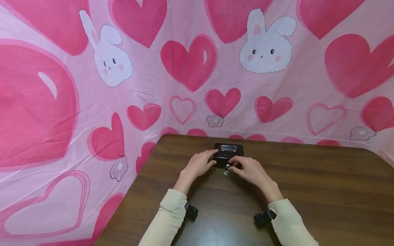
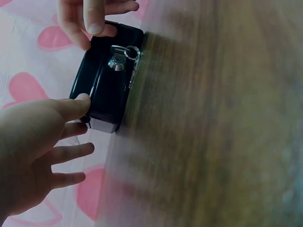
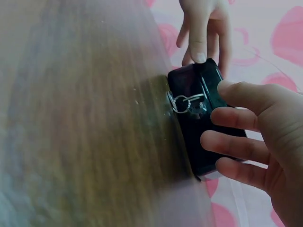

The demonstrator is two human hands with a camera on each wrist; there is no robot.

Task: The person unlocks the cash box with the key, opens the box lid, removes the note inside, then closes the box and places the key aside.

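Observation:
A small black metal cash box (image 1: 222, 161) sits at the far side of the table, with a folding handle (image 1: 228, 148) on its lid. From the lock (image 2: 117, 62) on its front a key sticks out, and a metal ring (image 3: 181, 104) hangs off that key with more metal pieces. My left hand (image 1: 198, 165) is at the box's left end, thumb at the lid's front edge and the other fingers extended. At the front right, my right hand (image 1: 250, 171) has its thumb at the lid edge and its fingers loosely bent over the front, beside the key.
The brown wooden table (image 1: 323, 191) runs forward to a pink cloth backdrop (image 1: 227, 82) printed with hearts and rabbits. This cloth hangs along the table's left and far edges. Black wrist cameras (image 1: 191, 211) are strapped over both light sleeves (image 1: 169, 218).

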